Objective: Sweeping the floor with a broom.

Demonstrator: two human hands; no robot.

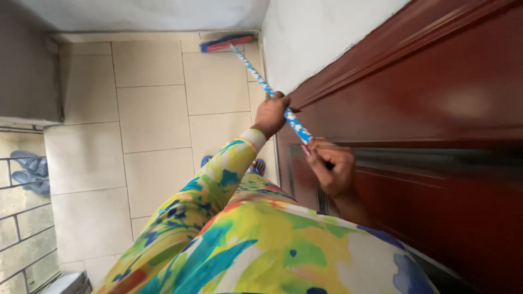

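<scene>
Broom handle (pixel 256 73) gripped within both hands

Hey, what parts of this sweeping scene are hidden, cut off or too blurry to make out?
Head view only:
- Broom handle: its top end is hidden inside the right hand.
- Broom head: too small to show bristles.
- Left hand: its fingers wrap out of sight behind the handle.
- Feet: mostly covered by the colourful clothing.
- Wooden door: cut off by the right edge, panel blurred.
</scene>
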